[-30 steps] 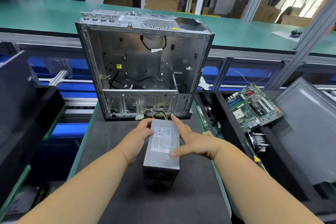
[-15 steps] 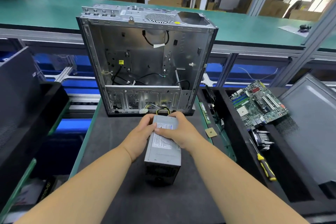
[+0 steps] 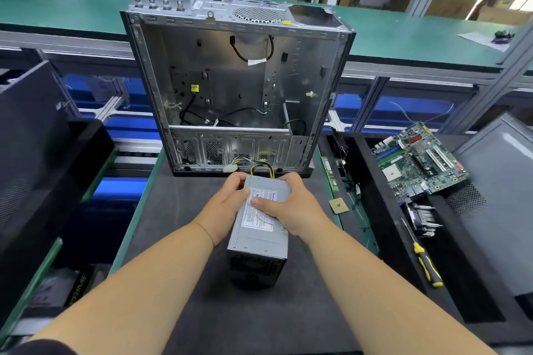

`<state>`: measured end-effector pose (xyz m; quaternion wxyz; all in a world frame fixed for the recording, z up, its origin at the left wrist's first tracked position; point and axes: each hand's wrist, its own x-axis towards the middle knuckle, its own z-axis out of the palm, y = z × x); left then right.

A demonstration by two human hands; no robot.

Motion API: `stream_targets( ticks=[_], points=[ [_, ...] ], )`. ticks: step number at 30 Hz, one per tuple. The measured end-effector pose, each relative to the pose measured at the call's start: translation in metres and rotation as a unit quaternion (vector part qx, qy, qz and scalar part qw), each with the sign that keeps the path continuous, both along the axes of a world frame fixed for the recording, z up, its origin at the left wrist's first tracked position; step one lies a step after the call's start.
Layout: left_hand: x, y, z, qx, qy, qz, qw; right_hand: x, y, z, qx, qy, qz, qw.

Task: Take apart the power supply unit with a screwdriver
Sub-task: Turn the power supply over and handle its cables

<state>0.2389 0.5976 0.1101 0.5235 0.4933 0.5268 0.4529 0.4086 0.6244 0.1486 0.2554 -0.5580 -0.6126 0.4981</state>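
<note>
A grey power supply unit (image 3: 259,242) with a white label lies on the dark mat (image 3: 178,210), its fan end toward me. My left hand (image 3: 227,202) grips its far left corner. My right hand (image 3: 291,204) grips the far right corner, thumb across the label. Yellow and black cables (image 3: 261,167) run from the unit's far end into the open computer case (image 3: 236,89). A screwdriver (image 3: 427,265) with a yellow and black handle lies to the right, away from both hands.
The metal case stands upright just behind the unit. A black tray on the right holds a green motherboard (image 3: 418,161) and a heatsink (image 3: 424,219). A small CPU chip (image 3: 339,206) lies beside the mat. Black bins (image 3: 43,158) stand on the left.
My right hand has moved from lying flat across the label to gripping the unit's far right corner. My left hand has closed round the far left corner.
</note>
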Motion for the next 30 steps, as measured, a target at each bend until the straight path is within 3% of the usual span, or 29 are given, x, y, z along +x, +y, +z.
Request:
stream_targets(
  ticks=[26, 30],
  points=[
    [0.006, 0.001, 0.002, -0.007, -0.037, 0.019, 0.999, 0.004, -0.002, -0.013, 0.007, 0.060, -0.041, 0.997],
    [0.006, 0.001, 0.000, -0.022, -0.051, 0.012, 0.998, 0.005, 0.001, -0.024, 0.011, 0.105, -0.056, 0.993]
  ],
)
